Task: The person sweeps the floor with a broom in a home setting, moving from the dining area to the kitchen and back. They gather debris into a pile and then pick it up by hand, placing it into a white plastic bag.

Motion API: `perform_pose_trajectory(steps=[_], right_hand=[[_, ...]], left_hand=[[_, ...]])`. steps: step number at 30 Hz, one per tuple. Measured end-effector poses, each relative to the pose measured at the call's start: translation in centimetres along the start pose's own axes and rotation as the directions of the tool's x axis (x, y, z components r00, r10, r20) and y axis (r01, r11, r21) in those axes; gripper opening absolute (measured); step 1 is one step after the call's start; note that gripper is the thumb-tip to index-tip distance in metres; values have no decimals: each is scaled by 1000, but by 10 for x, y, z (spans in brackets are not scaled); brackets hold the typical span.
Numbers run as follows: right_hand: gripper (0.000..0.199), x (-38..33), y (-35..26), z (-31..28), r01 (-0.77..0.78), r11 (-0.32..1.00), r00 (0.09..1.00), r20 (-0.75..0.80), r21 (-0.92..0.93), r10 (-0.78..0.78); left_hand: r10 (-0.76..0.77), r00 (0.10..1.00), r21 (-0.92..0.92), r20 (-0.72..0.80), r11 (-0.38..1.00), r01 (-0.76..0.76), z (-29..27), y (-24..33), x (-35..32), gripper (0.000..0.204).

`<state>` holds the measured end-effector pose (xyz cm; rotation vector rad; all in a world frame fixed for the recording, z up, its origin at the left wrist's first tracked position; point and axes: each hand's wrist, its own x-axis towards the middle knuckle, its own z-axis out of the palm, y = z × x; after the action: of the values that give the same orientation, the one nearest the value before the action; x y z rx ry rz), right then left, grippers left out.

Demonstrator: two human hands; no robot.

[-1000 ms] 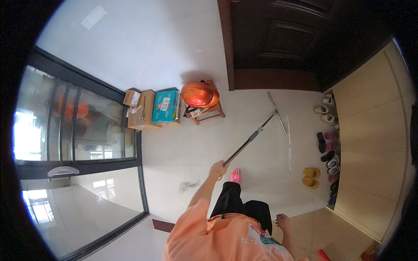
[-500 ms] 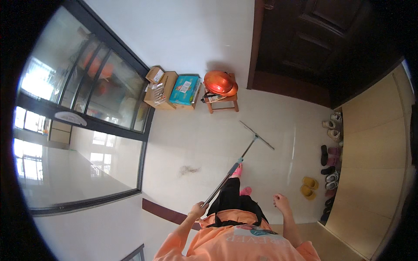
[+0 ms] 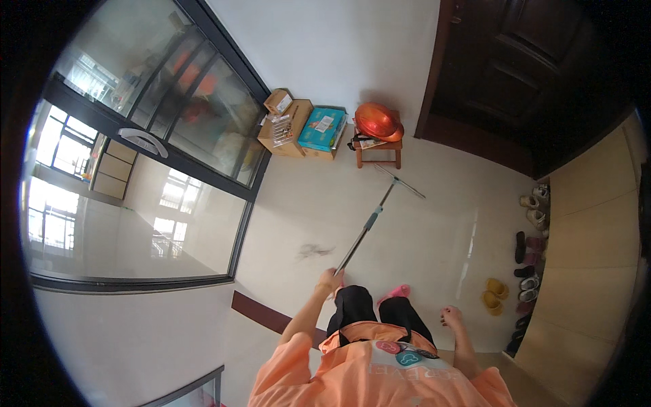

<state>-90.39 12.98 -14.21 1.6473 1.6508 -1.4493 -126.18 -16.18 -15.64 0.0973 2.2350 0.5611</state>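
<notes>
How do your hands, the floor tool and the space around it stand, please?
Left hand gripping T-headed floor tool; right hand off it, nothing seen in it. Tool's head near wooden stool. Dark debris patch left of tool.

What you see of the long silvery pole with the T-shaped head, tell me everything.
The long silvery pole looks metallic, with a blue-grey collar partway and a straight crossbar head. It slants forward and rightward from the closed left hand, its head apparently on the glossy pale floor near the brown wooden stool.
</notes>
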Motion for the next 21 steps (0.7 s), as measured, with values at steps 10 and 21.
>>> perform_pose_trajectory(steps=[10,21], right_hand=[[25,-8,-16,114,117,973,984,-111,-200,-141],[25,-70,-119,372,350,928,936,92,-130,-340]], left_hand=[[14,998,-14,64,1000,-13,-106,-159,19,38],[-60,997,250,-53,966,72,-332,-357,-139,37]])
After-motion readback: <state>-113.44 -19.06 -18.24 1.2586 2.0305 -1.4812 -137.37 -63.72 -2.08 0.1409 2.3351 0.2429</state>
